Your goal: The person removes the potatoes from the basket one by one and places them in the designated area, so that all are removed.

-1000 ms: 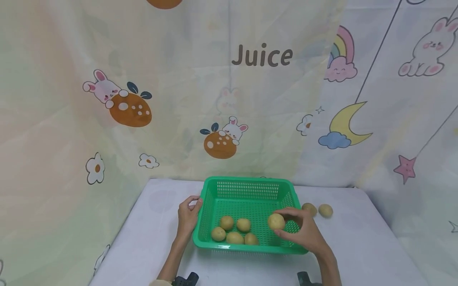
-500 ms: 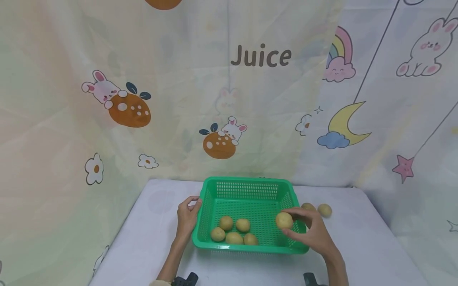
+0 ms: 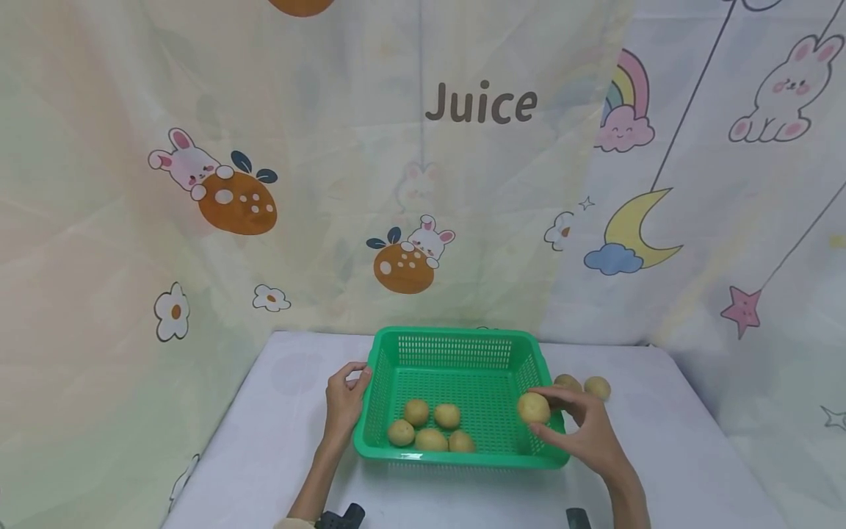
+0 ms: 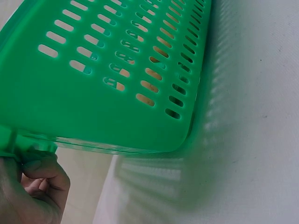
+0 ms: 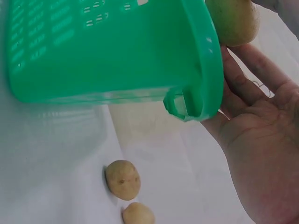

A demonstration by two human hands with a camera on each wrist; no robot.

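Observation:
A green plastic basket [image 3: 463,461] with slotted walls stands on the white table, with several potatoes [image 3: 431,440] lying in its front left part. My left hand [image 3: 345,400] holds the basket by its left rim; in the left wrist view, its curled fingers [image 4: 52,175] grip the handle at the edge. Between thumb and fingers, my right hand [image 3: 584,433] pinches another potato [image 3: 533,408] above the right side of the basket. That held potato [image 5: 233,23] shows beside the basket's rim in the right wrist view, partly cut off by the frame.
Two more potatoes [image 3: 598,389] lie on the table [image 3: 654,426] just right of the basket, one partly hidden behind my right hand. A printed cloth [image 3: 317,220] with rabbits and flowers hangs behind the table.
My right hand has moved to the right with the pinched potato, from over the basket's inside toward its right rim. My left hand and the basket have stayed in place.

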